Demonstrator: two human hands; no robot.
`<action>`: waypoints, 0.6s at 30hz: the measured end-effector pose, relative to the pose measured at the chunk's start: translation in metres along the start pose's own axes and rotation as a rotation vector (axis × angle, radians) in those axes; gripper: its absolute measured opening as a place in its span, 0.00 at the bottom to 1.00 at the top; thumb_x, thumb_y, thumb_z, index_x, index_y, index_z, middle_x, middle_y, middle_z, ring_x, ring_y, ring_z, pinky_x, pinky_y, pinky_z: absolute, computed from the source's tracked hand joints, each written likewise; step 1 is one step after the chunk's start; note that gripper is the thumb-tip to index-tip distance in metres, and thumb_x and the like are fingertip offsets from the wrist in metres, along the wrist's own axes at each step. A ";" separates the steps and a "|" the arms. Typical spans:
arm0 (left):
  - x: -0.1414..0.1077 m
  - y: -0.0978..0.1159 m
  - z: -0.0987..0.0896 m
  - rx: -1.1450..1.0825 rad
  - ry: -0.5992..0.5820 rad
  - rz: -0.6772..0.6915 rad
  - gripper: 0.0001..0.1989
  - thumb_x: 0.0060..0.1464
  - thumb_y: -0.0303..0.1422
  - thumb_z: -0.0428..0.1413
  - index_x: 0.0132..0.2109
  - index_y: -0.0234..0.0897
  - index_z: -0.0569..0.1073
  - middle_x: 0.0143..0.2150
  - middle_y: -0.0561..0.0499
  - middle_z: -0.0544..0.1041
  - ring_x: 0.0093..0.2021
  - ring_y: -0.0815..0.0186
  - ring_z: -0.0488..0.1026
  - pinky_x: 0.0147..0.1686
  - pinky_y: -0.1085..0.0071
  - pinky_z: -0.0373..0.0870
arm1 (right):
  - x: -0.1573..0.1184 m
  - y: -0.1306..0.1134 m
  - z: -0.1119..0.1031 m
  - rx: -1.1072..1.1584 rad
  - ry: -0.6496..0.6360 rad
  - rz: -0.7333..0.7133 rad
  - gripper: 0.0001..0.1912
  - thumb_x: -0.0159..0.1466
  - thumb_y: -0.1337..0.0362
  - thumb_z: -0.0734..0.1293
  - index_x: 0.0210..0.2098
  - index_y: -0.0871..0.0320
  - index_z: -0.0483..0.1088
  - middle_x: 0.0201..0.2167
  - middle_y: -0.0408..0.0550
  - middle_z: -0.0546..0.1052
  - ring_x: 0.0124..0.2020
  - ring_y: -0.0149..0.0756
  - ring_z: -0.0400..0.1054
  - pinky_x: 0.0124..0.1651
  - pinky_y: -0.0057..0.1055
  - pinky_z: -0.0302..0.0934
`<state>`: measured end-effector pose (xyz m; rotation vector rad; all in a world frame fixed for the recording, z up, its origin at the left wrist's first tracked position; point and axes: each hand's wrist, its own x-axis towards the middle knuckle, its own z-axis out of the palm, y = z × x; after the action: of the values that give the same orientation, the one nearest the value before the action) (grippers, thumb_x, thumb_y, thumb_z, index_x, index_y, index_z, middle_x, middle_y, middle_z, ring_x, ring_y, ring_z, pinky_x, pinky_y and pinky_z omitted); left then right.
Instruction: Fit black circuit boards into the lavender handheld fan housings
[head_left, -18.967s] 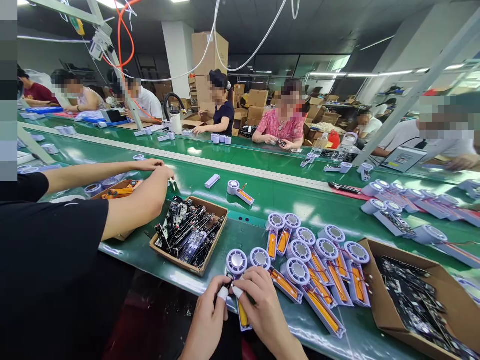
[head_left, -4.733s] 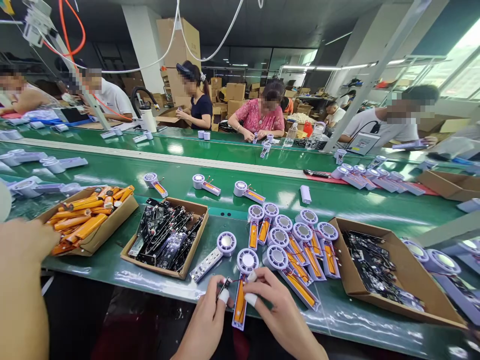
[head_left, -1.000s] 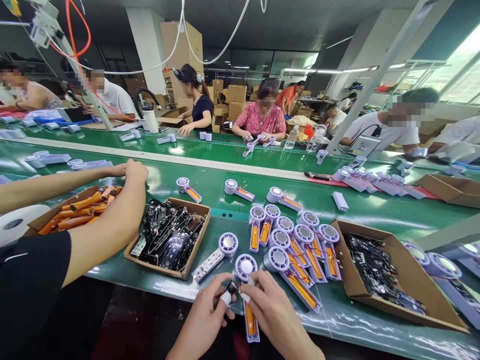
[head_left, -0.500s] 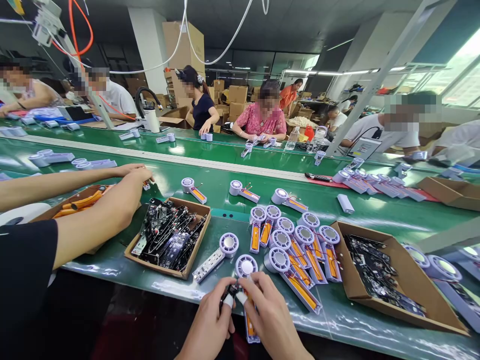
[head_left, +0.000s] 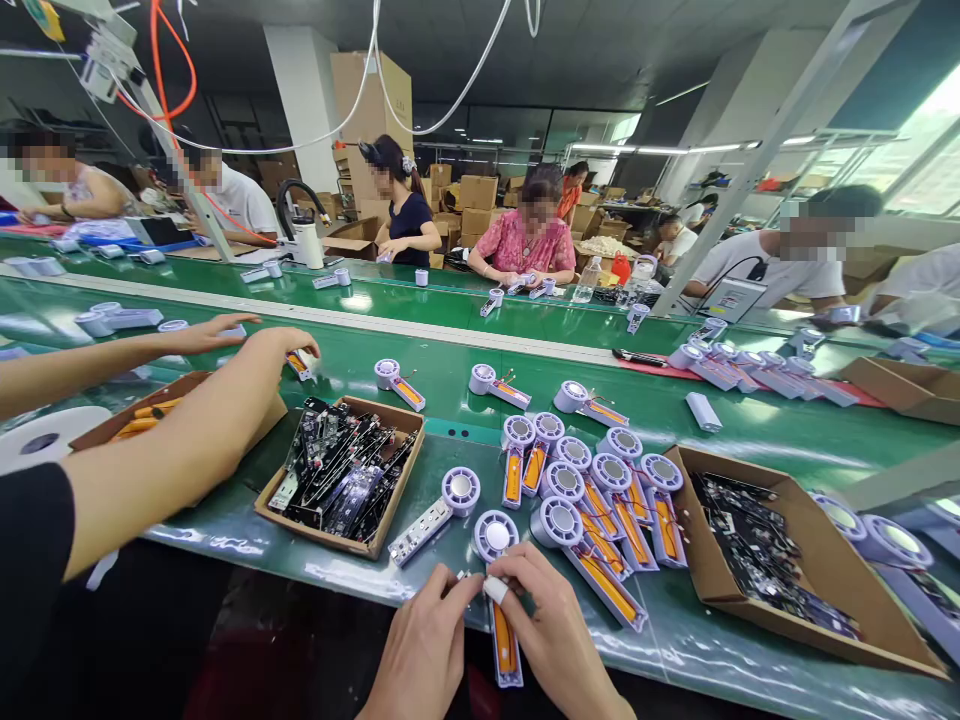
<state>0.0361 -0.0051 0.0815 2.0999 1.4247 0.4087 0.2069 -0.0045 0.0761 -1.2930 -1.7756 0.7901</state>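
Note:
At the table's near edge lies a lavender handheld fan [head_left: 496, 537] with an orange battery [head_left: 506, 645] in its open handle. Over that handle my left hand [head_left: 424, 635] and my right hand [head_left: 553, 625] meet fingertip to fingertip, both pinched closed. Something small and whitish sits at the left fingertips; its kind cannot be made out. White covering wraps a right finger. Just beyond, another fan [head_left: 427, 515] shows a pale board along its handle. Several fans with orange batteries [head_left: 600, 500] lie bunched to the right of my hands.
Cardboard trays of black circuit boards stand left [head_left: 341, 480] and right [head_left: 795, 570]. A co-worker's arms [head_left: 195, 410] reach in from the left, over a box of orange batteries [head_left: 154, 415]. More fans lie on the green belt [head_left: 337, 345], with people working opposite.
The dark piece at my fingertips is no longer visible, and a small whitish bit shows there. The co-worker's two hands have separated on the left. The view has shifted slightly.

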 end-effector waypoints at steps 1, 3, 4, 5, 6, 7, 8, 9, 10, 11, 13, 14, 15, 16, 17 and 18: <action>0.000 0.000 0.000 -0.002 0.003 0.013 0.28 0.56 0.20 0.41 0.57 0.47 0.72 0.42 0.44 0.76 0.39 0.55 0.77 0.37 0.60 0.75 | 0.000 0.001 0.001 -0.016 0.004 -0.011 0.07 0.69 0.68 0.59 0.37 0.54 0.67 0.35 0.45 0.69 0.37 0.36 0.67 0.40 0.31 0.63; -0.001 -0.001 -0.001 -0.088 0.035 0.011 0.27 0.56 0.20 0.42 0.57 0.47 0.72 0.45 0.45 0.77 0.42 0.56 0.77 0.42 0.61 0.75 | 0.000 0.002 0.004 -0.050 0.009 -0.032 0.08 0.69 0.69 0.58 0.38 0.54 0.67 0.36 0.45 0.69 0.38 0.37 0.67 0.41 0.32 0.63; -0.001 -0.002 -0.001 -0.155 0.053 -0.005 0.26 0.57 0.21 0.43 0.56 0.47 0.72 0.47 0.45 0.78 0.45 0.57 0.77 0.45 0.61 0.74 | 0.000 0.003 0.005 -0.067 0.010 -0.039 0.08 0.69 0.70 0.57 0.39 0.54 0.67 0.36 0.46 0.69 0.38 0.37 0.67 0.41 0.32 0.63; -0.002 -0.003 -0.001 -0.222 0.064 -0.029 0.24 0.58 0.22 0.43 0.56 0.45 0.72 0.50 0.45 0.78 0.49 0.57 0.76 0.49 0.61 0.72 | 0.000 0.004 0.007 -0.085 0.012 -0.043 0.08 0.69 0.70 0.57 0.39 0.54 0.66 0.36 0.46 0.69 0.38 0.37 0.67 0.41 0.32 0.63; -0.002 -0.004 -0.001 -0.276 0.067 -0.057 0.23 0.59 0.24 0.43 0.57 0.44 0.71 0.53 0.45 0.77 0.52 0.57 0.75 0.52 0.61 0.70 | 0.000 0.005 0.008 -0.105 0.011 -0.047 0.08 0.69 0.71 0.57 0.39 0.54 0.66 0.36 0.46 0.69 0.37 0.37 0.67 0.41 0.32 0.63; -0.002 -0.005 0.000 -0.312 0.065 -0.085 0.22 0.60 0.25 0.44 0.58 0.43 0.70 0.55 0.45 0.76 0.54 0.57 0.73 0.54 0.59 0.69 | 0.000 0.006 0.009 -0.127 0.008 -0.051 0.08 0.69 0.71 0.58 0.38 0.54 0.66 0.35 0.46 0.69 0.37 0.37 0.67 0.40 0.32 0.63; -0.003 -0.006 0.001 -0.333 0.062 -0.111 0.22 0.60 0.26 0.44 0.59 0.42 0.68 0.56 0.44 0.75 0.55 0.56 0.73 0.54 0.58 0.68 | 0.000 0.006 0.010 -0.150 0.006 -0.057 0.08 0.68 0.71 0.58 0.38 0.54 0.66 0.35 0.45 0.69 0.36 0.37 0.67 0.39 0.32 0.63; -0.003 -0.007 0.002 -0.342 0.061 -0.130 0.22 0.60 0.27 0.44 0.59 0.41 0.67 0.56 0.44 0.75 0.55 0.55 0.73 0.53 0.57 0.68 | 0.000 0.006 0.011 -0.173 0.005 -0.064 0.08 0.68 0.72 0.58 0.37 0.54 0.66 0.34 0.45 0.69 0.35 0.37 0.66 0.39 0.32 0.63; -0.003 -0.007 0.002 -0.345 0.062 -0.140 0.21 0.60 0.27 0.44 0.60 0.41 0.66 0.55 0.43 0.76 0.54 0.55 0.73 0.52 0.57 0.69 | 0.000 0.006 0.012 -0.193 0.002 -0.070 0.08 0.68 0.72 0.58 0.36 0.54 0.65 0.34 0.45 0.69 0.35 0.37 0.66 0.38 0.33 0.63; -0.003 -0.007 0.003 -0.350 0.066 -0.142 0.21 0.60 0.28 0.44 0.59 0.41 0.65 0.54 0.43 0.77 0.52 0.54 0.74 0.51 0.56 0.69 | -0.001 0.006 0.012 -0.208 -0.002 -0.073 0.09 0.68 0.72 0.58 0.36 0.54 0.65 0.34 0.45 0.69 0.35 0.37 0.66 0.38 0.33 0.63; -0.002 -0.005 0.004 -0.373 0.074 -0.149 0.17 0.61 0.30 0.44 0.56 0.42 0.65 0.49 0.45 0.79 0.48 0.55 0.75 0.48 0.57 0.69 | -0.002 0.005 0.013 -0.218 -0.013 -0.073 0.10 0.68 0.73 0.57 0.38 0.53 0.66 0.36 0.46 0.69 0.37 0.38 0.67 0.39 0.33 0.63; -0.002 -0.003 0.003 -0.389 0.078 -0.160 0.16 0.62 0.30 0.44 0.55 0.42 0.66 0.48 0.45 0.79 0.47 0.55 0.76 0.47 0.58 0.69 | -0.003 0.005 0.014 -0.211 -0.019 -0.070 0.10 0.68 0.73 0.56 0.39 0.53 0.66 0.37 0.47 0.69 0.38 0.38 0.67 0.40 0.34 0.64; -0.001 -0.002 0.003 -0.408 0.079 -0.175 0.15 0.62 0.31 0.44 0.53 0.42 0.66 0.46 0.46 0.80 0.46 0.55 0.76 0.46 0.58 0.69 | -0.003 0.004 0.013 -0.197 -0.024 -0.065 0.11 0.68 0.73 0.56 0.40 0.53 0.66 0.38 0.47 0.69 0.38 0.38 0.68 0.41 0.34 0.64; -0.001 0.000 0.002 -0.426 0.079 -0.194 0.14 0.61 0.30 0.44 0.52 0.42 0.66 0.45 0.46 0.80 0.46 0.55 0.76 0.45 0.59 0.69 | -0.004 0.003 0.012 -0.179 -0.029 -0.060 0.12 0.68 0.73 0.56 0.41 0.53 0.67 0.38 0.47 0.70 0.39 0.38 0.68 0.41 0.33 0.65; -0.001 0.001 0.002 -0.444 0.078 -0.212 0.13 0.61 0.30 0.45 0.51 0.41 0.67 0.44 0.46 0.80 0.46 0.54 0.76 0.44 0.60 0.69 | -0.004 0.002 0.011 -0.160 -0.033 -0.055 0.12 0.68 0.73 0.56 0.42 0.53 0.67 0.39 0.47 0.70 0.39 0.38 0.69 0.42 0.33 0.65; -0.001 0.001 0.002 -0.463 0.075 -0.228 0.13 0.60 0.30 0.45 0.50 0.41 0.67 0.44 0.46 0.81 0.46 0.54 0.77 0.43 0.61 0.69 | -0.004 0.002 0.010 -0.142 -0.032 -0.052 0.13 0.68 0.73 0.56 0.43 0.52 0.68 0.39 0.47 0.70 0.39 0.37 0.69 0.42 0.33 0.66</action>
<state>0.0379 -0.0069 0.0807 1.5517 1.4294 0.6592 0.1997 -0.0087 0.0688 -1.3259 -1.9120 0.6699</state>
